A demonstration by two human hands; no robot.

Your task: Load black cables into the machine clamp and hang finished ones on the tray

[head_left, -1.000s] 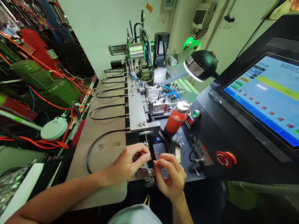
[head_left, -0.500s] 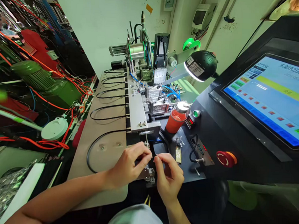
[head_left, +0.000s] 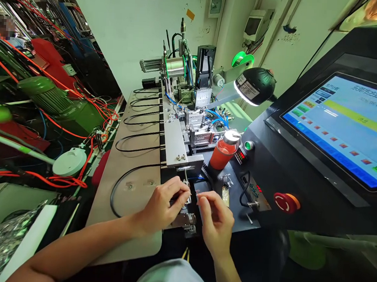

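My left hand (head_left: 168, 203) is closed in a pinch just in front of the machine's metal rail (head_left: 175, 142). Whatever lies between its fingertips is too small to make out. A short way to its right, my right hand (head_left: 217, 222) also pinches, with a tiny bit of something at its fingertips that I cannot name. A narrow gap separates the two hands. Below and between them is a small metal clamp block (head_left: 189, 221). A black cable loop (head_left: 113, 191) lies on the board left of my left hand, its near end passing close to that hand.
Several more black cable loops (head_left: 117, 140) line the beige board (head_left: 134, 205). Right of the rail stand a red jar (head_left: 222, 154) with a metal lid, a lit lamp (head_left: 256, 86), a red emergency-stop button (head_left: 286, 202) and a touchscreen (head_left: 341, 128). A wire spool (head_left: 176, 67) sits behind.
My fingertips have drawn slightly apart, the right hand shifting a little to the right and the left hand a little left. The whole view has tilted slightly.
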